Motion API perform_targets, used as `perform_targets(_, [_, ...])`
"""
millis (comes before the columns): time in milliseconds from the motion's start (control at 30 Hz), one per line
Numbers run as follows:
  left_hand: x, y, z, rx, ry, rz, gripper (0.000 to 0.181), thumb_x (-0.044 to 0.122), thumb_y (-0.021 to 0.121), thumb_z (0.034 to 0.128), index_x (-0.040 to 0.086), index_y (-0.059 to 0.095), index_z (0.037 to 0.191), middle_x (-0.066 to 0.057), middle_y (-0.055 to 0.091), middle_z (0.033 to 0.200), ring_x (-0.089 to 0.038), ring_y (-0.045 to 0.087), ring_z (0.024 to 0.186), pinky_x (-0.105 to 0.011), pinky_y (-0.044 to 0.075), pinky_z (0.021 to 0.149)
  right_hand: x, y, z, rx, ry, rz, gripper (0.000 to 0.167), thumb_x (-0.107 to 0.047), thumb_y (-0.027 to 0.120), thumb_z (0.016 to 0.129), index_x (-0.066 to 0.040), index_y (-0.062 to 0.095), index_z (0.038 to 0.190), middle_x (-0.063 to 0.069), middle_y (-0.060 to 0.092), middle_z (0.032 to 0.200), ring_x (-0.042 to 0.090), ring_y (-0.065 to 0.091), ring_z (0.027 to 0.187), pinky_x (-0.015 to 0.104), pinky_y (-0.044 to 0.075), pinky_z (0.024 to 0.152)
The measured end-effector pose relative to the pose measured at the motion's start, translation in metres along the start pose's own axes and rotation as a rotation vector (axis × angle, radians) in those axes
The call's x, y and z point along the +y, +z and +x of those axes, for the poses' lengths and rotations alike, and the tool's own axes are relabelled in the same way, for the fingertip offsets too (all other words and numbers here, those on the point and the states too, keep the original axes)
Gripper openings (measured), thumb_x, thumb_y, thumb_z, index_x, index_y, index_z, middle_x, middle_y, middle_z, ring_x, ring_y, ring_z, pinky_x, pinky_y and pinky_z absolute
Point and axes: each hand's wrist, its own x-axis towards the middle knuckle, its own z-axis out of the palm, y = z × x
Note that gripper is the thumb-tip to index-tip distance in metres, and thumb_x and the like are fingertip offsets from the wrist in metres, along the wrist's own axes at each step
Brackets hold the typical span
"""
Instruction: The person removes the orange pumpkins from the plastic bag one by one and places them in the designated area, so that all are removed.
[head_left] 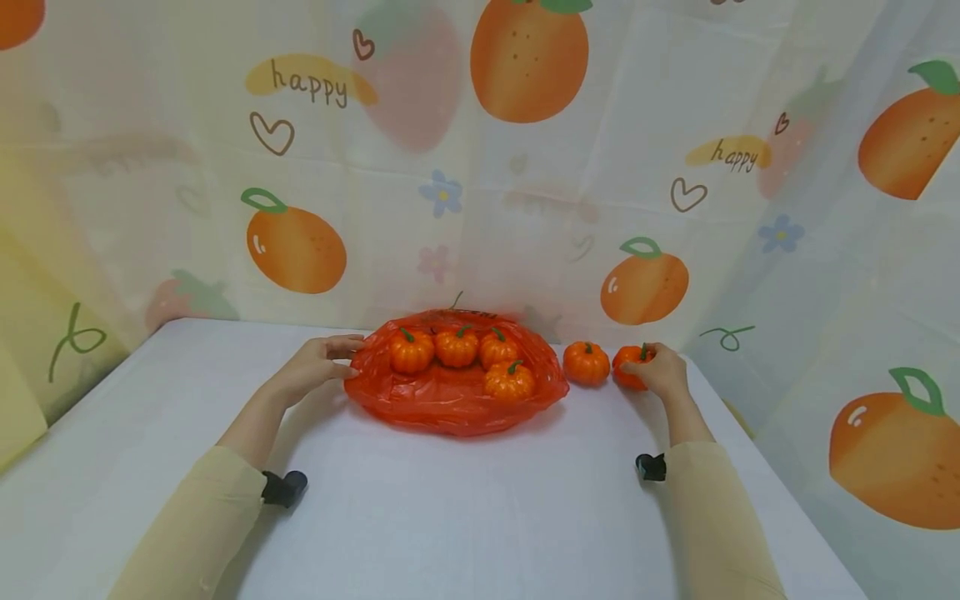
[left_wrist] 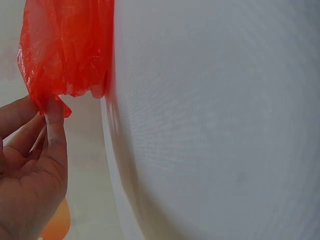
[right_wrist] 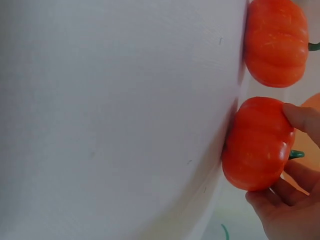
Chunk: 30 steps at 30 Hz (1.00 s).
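A red plastic bag (head_left: 450, 417) lies spread open on the table with several small orange pumpkins (head_left: 411, 353) inside it. At its left side my left hand (head_left: 309, 371) pinches the bag's edge; in the left wrist view, thumb and fingers grip a corner of the thin red plastic (left_wrist: 75, 55). My right hand (head_left: 667, 372) grips a small pumpkin (right_wrist: 257, 145) from the far side, its thumb and fingers around the top near the green stem. That pumpkin still touches or nearly touches the table. Another pumpkin (head_left: 587, 364) stands between it and the bag.
The white table (head_left: 465, 517) runs back to a curtain (head_left: 525, 200) printed with oranges, hearts and the word happy. A black wrist strap piece (head_left: 285, 489) shows on the left forearm, and a similar one (head_left: 651, 467) on the right.
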Motion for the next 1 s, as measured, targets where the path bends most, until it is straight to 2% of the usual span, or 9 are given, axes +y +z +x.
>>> perform_targets(200, [0.0005, -0.0001, -0.0002, -0.004, -0.001, -0.003, 0.054, 0.005, 0.058, 0.089, -0.004, 0.048, 0.141, -0.02, 0.036, 0.158, -0.042, 0.043, 0.138, -0.033, 0.053, 0.101, -0.0006, 0.0019, 0.0008, -0.006, 0.0, -0.003, 0.076, -0.028, 0.065, 0.091, 0.007, 0.031, 0.149, 0.031, 0.039, 0.151, 0.046, 0.04, 0.133, 0.054, 0.041, 0.114])
perform_targets(367, [0.0012, -0.0001, -0.0002, -0.006, -0.007, 0.003, 0.055, 0.006, 0.058, 0.0891, -0.003, 0.048, 0.142, -0.019, 0.036, 0.158, -0.042, 0.041, 0.14, -0.043, 0.051, 0.106, -0.001, 0.0009, -0.0003, 0.019, -0.038, -0.037, 0.075, -0.03, 0.069, 0.088, 0.009, 0.037, 0.145, 0.033, 0.043, 0.146, 0.047, 0.044, 0.129, 0.055, 0.041, 0.113])
perform_targets(567, [0.0006, 0.0006, -0.0003, -0.013, -0.007, 0.003, 0.055, 0.006, 0.058, 0.0892, -0.003, 0.047, 0.142, -0.019, 0.035, 0.159, -0.042, 0.04, 0.141, -0.05, 0.047, 0.109, -0.0011, 0.0032, -0.0013, 0.017, -0.054, -0.055, 0.073, -0.028, 0.066, 0.09, 0.009, 0.036, 0.145, 0.034, 0.042, 0.147, 0.048, 0.043, 0.132, 0.055, 0.038, 0.115])
perform_targets(833, [-0.0005, 0.0004, 0.0002, -0.007, -0.003, 0.004, 0.054, 0.006, 0.058, 0.089, -0.003, 0.049, 0.142, -0.019, 0.036, 0.159, -0.042, 0.042, 0.14, -0.045, 0.05, 0.107, -0.0016, 0.0022, -0.0027, 0.028, -0.072, -0.063, 0.071, -0.027, 0.064, 0.091, 0.01, 0.035, 0.145, 0.034, 0.043, 0.147, 0.048, 0.044, 0.132, 0.055, 0.039, 0.114])
perform_targets(1000, [-0.0008, -0.0003, 0.0004, -0.005, 0.001, -0.001, 0.054, 0.005, 0.059, 0.089, -0.004, 0.048, 0.141, -0.019, 0.035, 0.159, -0.043, 0.042, 0.139, -0.038, 0.052, 0.103, -0.0047, 0.0001, -0.0034, 0.062, -0.074, -0.014, 0.069, -0.026, 0.063, 0.092, 0.008, 0.036, 0.146, 0.032, 0.041, 0.149, 0.048, 0.041, 0.136, 0.055, 0.039, 0.115])
